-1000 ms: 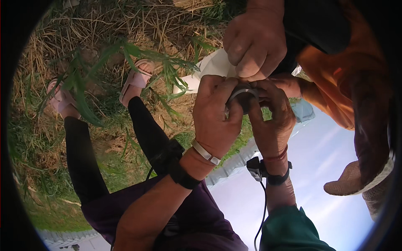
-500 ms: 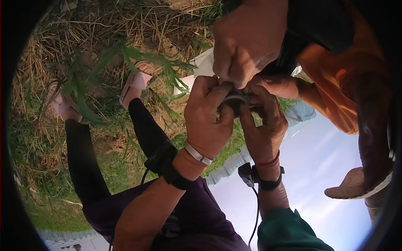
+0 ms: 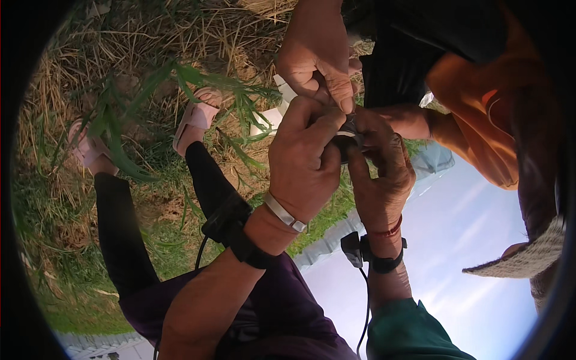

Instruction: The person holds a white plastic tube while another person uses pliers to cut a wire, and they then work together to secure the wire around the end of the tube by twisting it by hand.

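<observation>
Between my hands is a small dark round object [image 3: 346, 143] with a pale band around it; fingers cover most of it, and its kind cannot be made out. My left hand [image 3: 303, 162], with a metal bracelet, is closed on its left side, thumb and fingers bent inward. On its right side my right hand [image 3: 384, 171] grips it between thumb and fingers. From above, another person's hand [image 3: 318, 54] reaches down, its fingertips pinched at the object's top edge. A second forearm of that person [image 3: 408, 120] comes in from the right, its hand hidden behind my right fingers.
Dry straw [image 3: 198, 30] and green blades [image 3: 129, 150] cover the ground. A white flat piece [image 3: 270, 120] lies beyond my left hand. The other person's orange sleeve [image 3: 474, 120] and a woven hat [image 3: 522, 261] are at right. Black wrist devices [image 3: 384, 261] trail cables.
The other person's upper hand has shifted left and slightly up, showing more of the dark round object. My hands keep their hold almost in place. The woven hat has tilted.
</observation>
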`<act>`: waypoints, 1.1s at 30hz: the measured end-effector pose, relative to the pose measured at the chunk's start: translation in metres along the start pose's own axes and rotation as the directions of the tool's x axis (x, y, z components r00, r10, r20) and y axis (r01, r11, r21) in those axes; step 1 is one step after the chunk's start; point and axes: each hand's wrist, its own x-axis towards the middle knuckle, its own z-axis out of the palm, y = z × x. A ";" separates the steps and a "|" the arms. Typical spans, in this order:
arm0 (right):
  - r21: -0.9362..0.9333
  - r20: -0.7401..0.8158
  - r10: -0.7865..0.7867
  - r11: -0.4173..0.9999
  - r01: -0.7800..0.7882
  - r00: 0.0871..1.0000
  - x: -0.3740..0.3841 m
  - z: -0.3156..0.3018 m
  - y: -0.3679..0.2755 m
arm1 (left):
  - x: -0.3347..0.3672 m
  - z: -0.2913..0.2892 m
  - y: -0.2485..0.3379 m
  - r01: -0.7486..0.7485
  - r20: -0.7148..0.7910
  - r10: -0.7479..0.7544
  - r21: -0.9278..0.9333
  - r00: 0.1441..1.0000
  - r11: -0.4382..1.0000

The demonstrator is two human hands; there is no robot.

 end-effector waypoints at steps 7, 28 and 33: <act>-0.050 0.156 -0.037 0.998 0.045 0.987 0.006 -0.016 0.005 | -0.002 -0.001 -0.005 -0.016 0.034 0.019 -0.061 0.999 0.998; -0.024 0.441 -0.132 0.987 0.159 0.888 0.072 -0.035 0.003 | 0.007 0.004 -0.005 -0.094 -0.077 0.088 -0.076 0.993 0.993; -0.017 0.440 -0.022 0.999 0.033 0.898 0.080 -0.035 0.001 | 0.014 0.010 -0.004 -0.052 -0.107 0.043 -0.089 0.993 0.995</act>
